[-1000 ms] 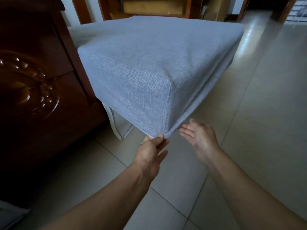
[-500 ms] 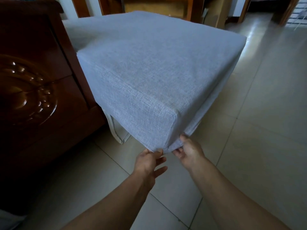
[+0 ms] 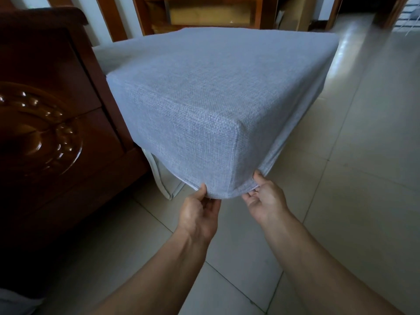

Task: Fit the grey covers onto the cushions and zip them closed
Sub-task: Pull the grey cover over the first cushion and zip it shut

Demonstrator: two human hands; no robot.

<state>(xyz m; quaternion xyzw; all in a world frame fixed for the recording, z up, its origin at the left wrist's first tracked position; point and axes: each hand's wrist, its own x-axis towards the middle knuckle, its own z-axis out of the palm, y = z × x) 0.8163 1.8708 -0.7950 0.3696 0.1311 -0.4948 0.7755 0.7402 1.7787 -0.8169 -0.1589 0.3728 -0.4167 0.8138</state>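
Cushion [image 3: 204, 92] in grey cover [image 3: 195, 155] juts off wooden sofa [image 3: 56, 123] over floor [image 3: 341, 201] | left hand [image 3: 200, 214] and right hand [image 3: 266, 198] pinch cover's near bottom corner hem | zip hidden underneath

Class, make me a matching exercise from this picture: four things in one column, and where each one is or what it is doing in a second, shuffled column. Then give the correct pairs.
Things
1. left hand
2. right hand
3. grey woven fabric cushion cover
4. dark carved wooden sofa arm

Places or states
A. stands at the left edge of the view
B. pinches the hem just left of the near corner
C. grips the hem just right of the near corner
D. stretched over the top and sides of the cushion

Pairs: 1-B, 2-C, 3-D, 4-A
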